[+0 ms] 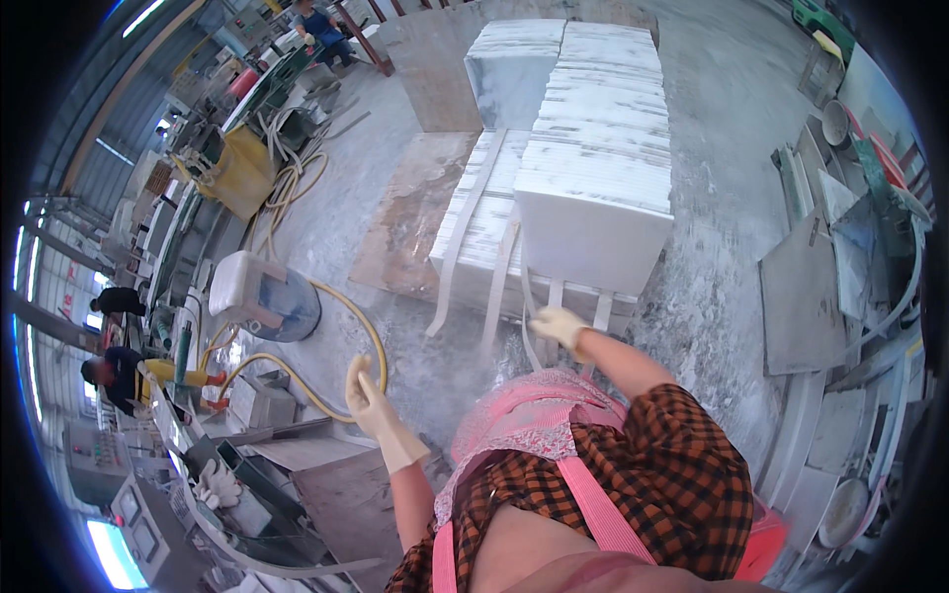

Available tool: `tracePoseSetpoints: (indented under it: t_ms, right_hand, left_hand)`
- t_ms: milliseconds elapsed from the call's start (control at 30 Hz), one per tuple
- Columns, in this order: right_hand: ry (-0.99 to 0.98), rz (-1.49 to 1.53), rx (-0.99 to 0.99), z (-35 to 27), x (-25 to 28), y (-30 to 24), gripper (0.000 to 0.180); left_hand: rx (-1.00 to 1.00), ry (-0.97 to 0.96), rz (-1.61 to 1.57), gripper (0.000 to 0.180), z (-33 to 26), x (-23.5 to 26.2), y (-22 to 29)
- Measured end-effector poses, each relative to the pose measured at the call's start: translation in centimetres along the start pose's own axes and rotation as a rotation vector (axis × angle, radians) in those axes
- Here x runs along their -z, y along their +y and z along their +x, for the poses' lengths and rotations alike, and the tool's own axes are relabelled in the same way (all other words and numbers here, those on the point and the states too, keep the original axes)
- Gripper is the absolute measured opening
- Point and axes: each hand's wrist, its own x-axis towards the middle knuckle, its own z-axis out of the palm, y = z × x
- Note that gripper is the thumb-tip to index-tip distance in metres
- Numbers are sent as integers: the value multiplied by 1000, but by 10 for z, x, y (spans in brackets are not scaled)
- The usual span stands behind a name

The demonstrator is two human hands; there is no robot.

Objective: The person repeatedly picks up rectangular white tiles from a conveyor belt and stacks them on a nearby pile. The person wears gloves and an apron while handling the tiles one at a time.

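Note:
My left hand (372,403), in a pale cream glove, is held up in the air, fingers extended and nothing in it. A similar glove covers my right hand (560,326), in front of the stacked white stone slabs (593,128). Its fingers are bent together at a flat pale strap (528,296), which runs down past the fingertips; their exact grip is hard to see. More straps, including one long pale strap (463,227), lie over the lower slab row (474,208) and hang toward the floor.
A blue drum with a white top (287,308) stands at left, a yellow hose (371,331) curving round it. Loose slabs (803,287) lean at right. Machinery with a yellow bin (237,173) lines the left. Other people (124,381) are at the left and far back.

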Motion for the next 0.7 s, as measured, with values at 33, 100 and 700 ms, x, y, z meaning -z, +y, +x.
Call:
tracePoseSetpoints:
  t_ms: [33, 100, 700]
  right_hand:
    - [-4, -111, -53, -9, 28, 47, 47]
    - [188, -145, -102, -58, 71, 156, 42]
    - [-175, 220, -271, -44, 67, 211, 26]
  left_hand:
    - [49, 32, 5, 28, -18, 4, -10]
    - [127, 95, 30, 27, -51, 7, -22]
    - [197, 372, 158, 28, -193, 38, 28]
